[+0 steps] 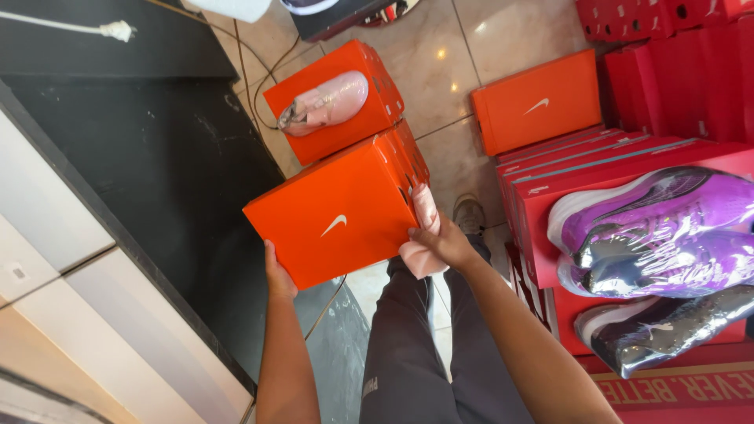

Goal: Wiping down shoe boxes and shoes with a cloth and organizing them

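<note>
Down on the right, a stack of red cardboard shoe boxes (628, 157) fills the edge of the view, and plastic-wrapped purple and silver sports shoes (652, 228) lie across its top. Opposite, a dark counter surface (157, 173) runs along the left side above pale cabinet panels (55, 275). Between them lies a beige tiled floor (503, 31), where the person's dark grey trousers (416, 353) and one grey shoe (470, 213) show below.

Held up over the floor at the middle of the view is an orange cardboard shoe box with a white swoosh mark (338, 220), tilted with its lid side facing the camera. The left hand (278, 276) grips its lower left corner from beneath, fingers hidden behind the box. The right hand (441, 242) presses a pale pink cloth (424, 235) against the box's right end, clutching the cloth between the fingers and the cardboard.

Just behind it, touching or nearly so, a second orange box (345, 102) carries a wrapped pink shoe (323, 104) on its lid. A third orange box (536, 102) leans near the red stack. A white cable (71, 27) crosses the upper left.
</note>
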